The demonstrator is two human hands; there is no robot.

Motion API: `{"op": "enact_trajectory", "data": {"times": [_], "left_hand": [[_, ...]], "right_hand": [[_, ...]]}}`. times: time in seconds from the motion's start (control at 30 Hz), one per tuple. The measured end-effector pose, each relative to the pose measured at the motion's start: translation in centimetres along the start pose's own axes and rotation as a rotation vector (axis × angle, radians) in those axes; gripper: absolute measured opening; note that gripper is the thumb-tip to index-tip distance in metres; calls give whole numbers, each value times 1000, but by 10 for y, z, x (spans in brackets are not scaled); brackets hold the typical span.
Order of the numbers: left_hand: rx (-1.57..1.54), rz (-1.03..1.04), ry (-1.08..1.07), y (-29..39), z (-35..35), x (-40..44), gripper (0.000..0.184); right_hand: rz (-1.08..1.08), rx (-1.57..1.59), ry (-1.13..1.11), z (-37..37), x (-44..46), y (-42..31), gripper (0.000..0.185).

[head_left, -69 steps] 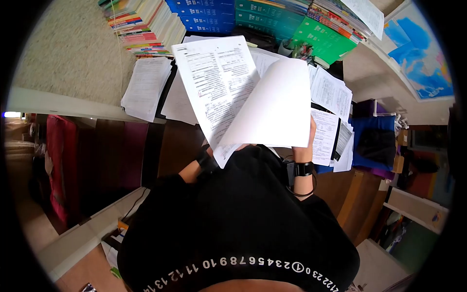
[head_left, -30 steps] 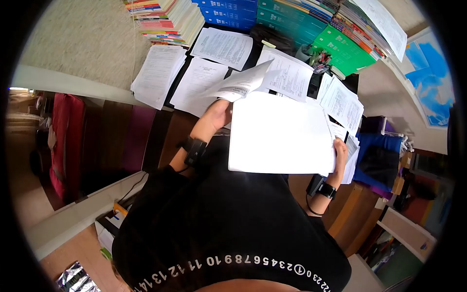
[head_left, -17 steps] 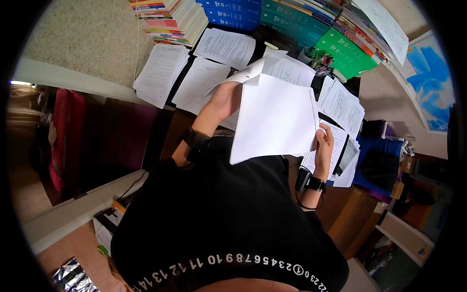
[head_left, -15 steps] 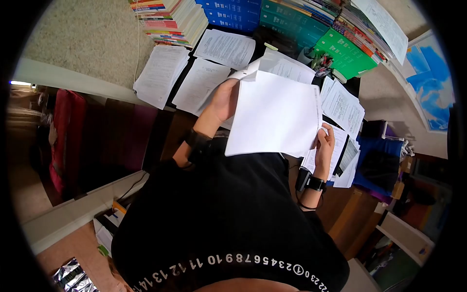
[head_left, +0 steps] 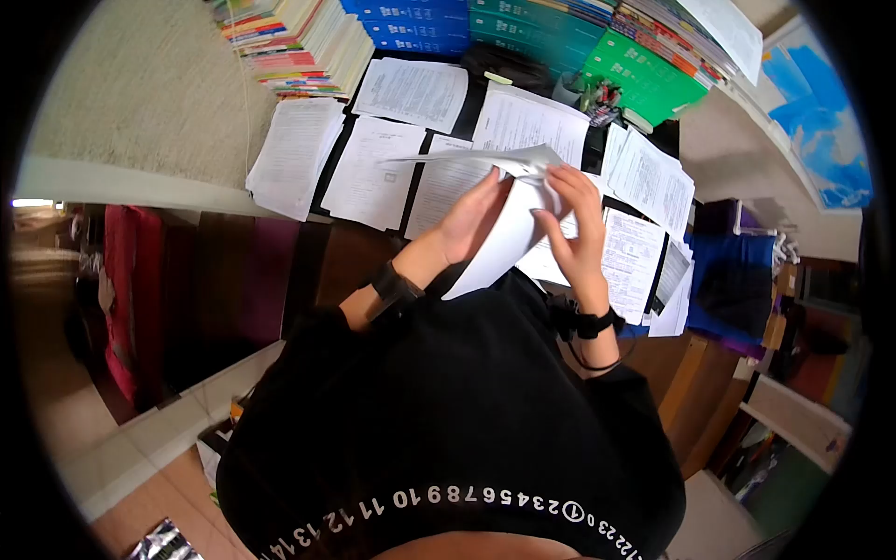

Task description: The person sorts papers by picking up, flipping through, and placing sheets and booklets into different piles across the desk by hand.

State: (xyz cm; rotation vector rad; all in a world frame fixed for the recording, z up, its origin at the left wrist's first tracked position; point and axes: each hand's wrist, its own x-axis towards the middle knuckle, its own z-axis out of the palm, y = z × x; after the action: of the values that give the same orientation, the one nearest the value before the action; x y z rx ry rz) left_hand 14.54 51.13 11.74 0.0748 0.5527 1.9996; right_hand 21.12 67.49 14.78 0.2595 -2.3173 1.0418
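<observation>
A bent sheaf of white papers (head_left: 497, 245) is held up in front of my chest, some sheets folding away toward the desk's back. My left hand (head_left: 469, 222) is closed on its left side, with part of the fingers hidden behind the paper. At the upper right, my right hand (head_left: 577, 224) pinches the sheets between thumb and fingers. Below the sheaf, printed sheets lie on the desk, among them a middle pile (head_left: 439, 198) and a pile by my right wrist (head_left: 631, 257).
More paper piles (head_left: 373, 168) cover the dark desk. At the back stand a tall book stack (head_left: 322, 56), blue file boxes (head_left: 420, 33), a green box (head_left: 644, 79) and a pen holder (head_left: 602, 101). A blue chair-like item (head_left: 733, 271) is at the right.
The sheaf has turned from facing me broadly to a narrow, bent shape. My right hand has moved up and left from its lower right edge to its top.
</observation>
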Motion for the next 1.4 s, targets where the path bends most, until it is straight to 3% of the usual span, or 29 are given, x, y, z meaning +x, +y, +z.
{"op": "enact_trajectory", "data": {"times": [0.1, 0.17, 0.2, 0.23, 0.3, 0.33, 0.43, 0.47, 0.53, 0.63, 0.77, 1.03, 1.1, 1.17, 1.23, 1.4], "left_hand": [[181, -68, 45, -6, 15, -1, 54], [351, -70, 31, -10, 8, 2, 58], [524, 36, 67, -12, 9, 1, 57], [508, -8, 43, -11, 10, -1, 56], [480, -96, -2, -7, 13, -7, 55], [566, 19, -35, -7, 15, -8, 48], [903, 44, -31, 15, 25, -17, 38], [1022, 202, 22, 19, 13, -16, 30], [1095, 327, 138, 46, 21, -28, 25], [1044, 549, 426, 76, 28, -41, 21], [945, 521, 488, 75, 19, -34, 20], [1080, 565, 443, 77, 22, -22, 22], [1091, 572, 416, 76, 21, -15, 19], [1103, 577, 394, 75, 17, -7, 17], [1186, 475, 308, 69, 8, 0, 23], [1315, 290, 60, 28, 6, 20, 40]], "right_hand": [[-157, -110, -61, -4, 12, 8, 29], [-40, -33, -84, -5, 10, 12, 26], [20, 9, -98, -5, 8, 13, 24], [194, 113, -70, -5, 10, 4, 20], [156, 116, -60, -6, 8, 14, 15], [190, 148, -88, -6, 6, 20, 13], [376, 304, 28, -14, 8, 20, 10], [336, 307, 61, -20, 9, 29, 11], [368, 468, 184, -38, 8, 53, 13], [200, 985, 412, -76, 30, 67, 17], [126, 1247, 438, -99, 52, 59, 25], [-7, 1715, 248, -106, 76, 67, 35], [24, 1756, 326, -98, 79, 63, 37], [-91, 1954, 159, -88, 82, 78, 38], [-304, 2057, 138, -68, 92, 81, 41], [-310, 2188, 7, -44, 98, 92, 42]]}}
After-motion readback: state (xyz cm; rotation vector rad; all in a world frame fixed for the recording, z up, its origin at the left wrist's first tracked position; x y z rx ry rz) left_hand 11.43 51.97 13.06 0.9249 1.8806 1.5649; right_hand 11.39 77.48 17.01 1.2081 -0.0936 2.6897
